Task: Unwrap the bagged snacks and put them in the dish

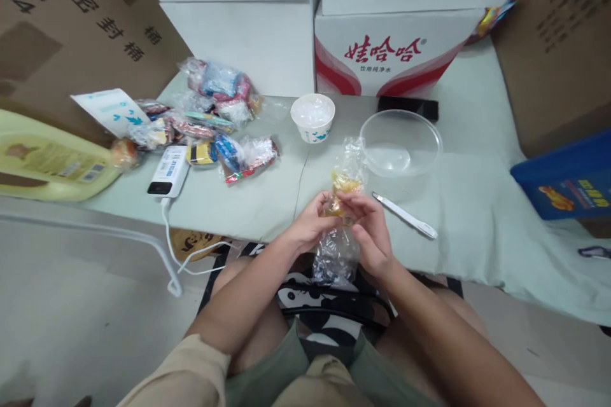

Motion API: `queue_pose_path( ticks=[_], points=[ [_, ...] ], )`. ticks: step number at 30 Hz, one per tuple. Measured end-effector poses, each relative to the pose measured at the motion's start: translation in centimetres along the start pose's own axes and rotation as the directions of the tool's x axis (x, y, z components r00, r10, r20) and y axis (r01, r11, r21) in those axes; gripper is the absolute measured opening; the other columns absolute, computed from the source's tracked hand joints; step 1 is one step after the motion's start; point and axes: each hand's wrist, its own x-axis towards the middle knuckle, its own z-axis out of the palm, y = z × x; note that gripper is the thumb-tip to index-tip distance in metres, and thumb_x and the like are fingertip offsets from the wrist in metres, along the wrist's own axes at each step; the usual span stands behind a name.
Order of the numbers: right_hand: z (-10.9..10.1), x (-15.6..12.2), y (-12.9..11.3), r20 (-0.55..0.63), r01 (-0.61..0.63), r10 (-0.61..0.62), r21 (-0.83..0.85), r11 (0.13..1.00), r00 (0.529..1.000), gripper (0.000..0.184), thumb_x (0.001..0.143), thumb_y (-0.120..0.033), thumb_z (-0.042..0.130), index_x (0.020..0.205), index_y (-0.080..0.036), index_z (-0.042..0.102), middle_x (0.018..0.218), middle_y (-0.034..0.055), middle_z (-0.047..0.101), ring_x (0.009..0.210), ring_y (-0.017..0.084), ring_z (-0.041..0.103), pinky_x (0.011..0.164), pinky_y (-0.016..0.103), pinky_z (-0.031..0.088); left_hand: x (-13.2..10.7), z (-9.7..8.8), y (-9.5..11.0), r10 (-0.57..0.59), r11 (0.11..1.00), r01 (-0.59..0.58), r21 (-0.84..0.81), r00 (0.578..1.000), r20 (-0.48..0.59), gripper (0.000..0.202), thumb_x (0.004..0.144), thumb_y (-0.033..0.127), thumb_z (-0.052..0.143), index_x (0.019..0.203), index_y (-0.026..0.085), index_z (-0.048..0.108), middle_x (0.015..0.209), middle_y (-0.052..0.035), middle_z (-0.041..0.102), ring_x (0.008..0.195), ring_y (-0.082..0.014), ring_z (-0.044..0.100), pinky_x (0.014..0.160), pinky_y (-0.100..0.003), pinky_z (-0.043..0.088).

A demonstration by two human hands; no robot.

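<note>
Between my two hands is a clear plastic bag (337, 254) with something yellow inside its upper part. My left hand (312, 221) grips the bag from the left, fingers closed on it. From the other side my right hand (370, 232) pinches the same bag with thumb and fingers. The bag's lower end hangs over the table's front edge, above my lap. Just beyond the hands stand a white paper cup (313, 118) with a blue print and a round clear plastic bowl (401, 143). A white utility knife (405, 215) lies to the right of my right hand.
Several wrapped snacks (205, 121) are heaped at the left, near a white power bank (168, 172) with a cable. A yellow bottle (52, 159) lies at far left. White cartons (382, 57) line the back, and a blue package (568, 178) is at right.
</note>
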Motion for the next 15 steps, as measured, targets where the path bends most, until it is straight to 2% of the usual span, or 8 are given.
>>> queue_pose_path(
  ticks=[3, 5, 6, 8, 10, 11, 13, 15],
  points=[
    [-0.8, 0.3, -1.2, -0.145, 0.063, -0.055, 0.052, 0.997, 0.988, 0.024, 0.096, -0.024, 0.043, 0.118, -0.026, 0.049, 0.116, 0.0122, 0.063, 0.121, 0.029, 0.063, 0.098, 0.053, 0.056, 0.1, -0.4, 0.4, 0.025, 0.999, -0.027, -0.037, 0.999, -0.047, 0.053, 0.055, 0.014, 0.082, 0.098, 0.019, 0.052, 0.096, -0.0014, 0.068, 0.082, -0.0139, 0.065, 0.075, -0.027, 0.05],
    [-1.3, 2.1, -1.8, -0.187, 0.092, -0.112, -0.109, 0.99, 0.976, 0.017, 0.094, -0.019, 0.048, 0.108, -0.027, 0.055, 0.101, 0.008, 0.067, 0.106, 0.027, 0.068, 0.093, 0.05, 0.057, 0.3, -0.8, 0.9, 0.035, 0.997, -0.042, -0.072, 0.995, -0.098, 0.055, 0.056, 0.013, 0.08, 0.102, 0.02, 0.05, 0.098, -0.0015, 0.069, 0.082, -0.0152, 0.066, 0.076, -0.03, 0.052],
    [-1.2, 3.6, -1.9, -0.17, 0.087, -0.126, -0.219, 0.972, 0.977, 0.016, 0.093, -0.018, 0.049, 0.104, -0.027, 0.057, 0.097, 0.0069, 0.068, 0.099, 0.026, 0.069, 0.09, 0.048, 0.058, 0.3, -1.1, 1.1, 0.039, 0.995, -0.05, -0.086, 0.992, -0.124, 0.055, 0.056, 0.012, 0.078, 0.102, 0.02, 0.049, 0.097, -0.0012, 0.069, 0.082, -0.0157, 0.067, 0.076, -0.031, 0.053],
    [-0.5, 7.9, -1.7, -0.045, 0.055, -0.084, -0.448, 0.893, 0.996, 0.017, 0.091, -0.018, 0.052, 0.103, -0.026, 0.061, 0.097, 0.0078, 0.071, 0.095, 0.026, 0.069, 0.088, 0.046, 0.057, 0.5, -1.6, 1.6, 0.045, 0.994, -0.06, -0.096, 0.987, -0.157, 0.052, 0.057, 0.011, 0.076, 0.1, 0.021, 0.049, 0.095, -0.0005, 0.068, 0.081, -0.016, 0.067, 0.075, -0.031, 0.053],
    [1.2, 13.1, -1.0, 0.14, 0.063, 0.035, -0.633, 0.772, 0.99, 0.023, 0.087, -0.018, 0.055, 0.108, -0.022, 0.064, 0.109, 0.0119, 0.072, 0.105, 0.03, 0.066, 0.093, 0.048, 0.054, 0.6, -2.0, 1.8, 0.051, 0.995, -0.064, -0.076, 0.986, -0.156, 0.046, 0.058, 0.011, 0.073, 0.095, 0.021, 0.048, 0.093, -0.0005, 0.067, 0.081, -0.0162, 0.067, 0.074, -0.031, 0.053],
    [2.2, 15.6, -0.5, 0.208, 0.062, 0.131, -0.721, 0.69, 0.969, 0.028, 0.087, -0.018, 0.056, 0.114, -0.02, 0.064, 0.115, 0.0148, 0.071, 0.109, 0.033, 0.065, 0.093, 0.05, 0.053, 0.6, -2.1, 1.9, 0.05, 0.997, -0.059, -0.056, 0.988, -0.145, 0.045, 0.058, 0.01, 0.073, 0.093, 0.021, 0.048, 0.092, -0.0007, 0.066, 0.081, -0.0162, 0.066, 0.073, -0.03, 0.053],
    [4.2, 20.0, 0.5, 0.31, 0.075, 0.351, -0.834, 0.546, 0.883, 0.039, 0.088, -0.023, 0.056, 0.127, -0.018, 0.06, 0.125, 0.0173, 0.068, 0.114, 0.036, 0.064, 0.092, 0.052, 0.052, 0.6, -2.2, 1.9, 0.039, 0.999, -0.041, -0.014, 0.992, -0.12, 0.043, 0.058, 0.01, 0.072, 0.092, 0.021, 0.048, 0.092, -0.0009, 0.065, 0.08, -0.0157, 0.065, 0.072, -0.03, 0.054],
    [5.8, 23.1, 1.4, 0.332, 0.055, 0.547, -0.886, 0.461, 0.769, 0.042, 0.09, -0.027, 0.057, 0.131, -0.021, 0.059, 0.127, 0.0157, 0.068, 0.113, 0.034, 0.066, 0.089, 0.048, 0.053, 0.5, -2.1, 1.9, 0.001, 0.999, 0.002, 0.037, 0.996, -0.094, 0.043, 0.057, 0.01, 0.071, 0.092, 0.02, 0.049, 0.092, -0.0006, 0.065, 0.078, -0.0142, 0.063, 0.069, -0.028, 0.054]
  ],
)
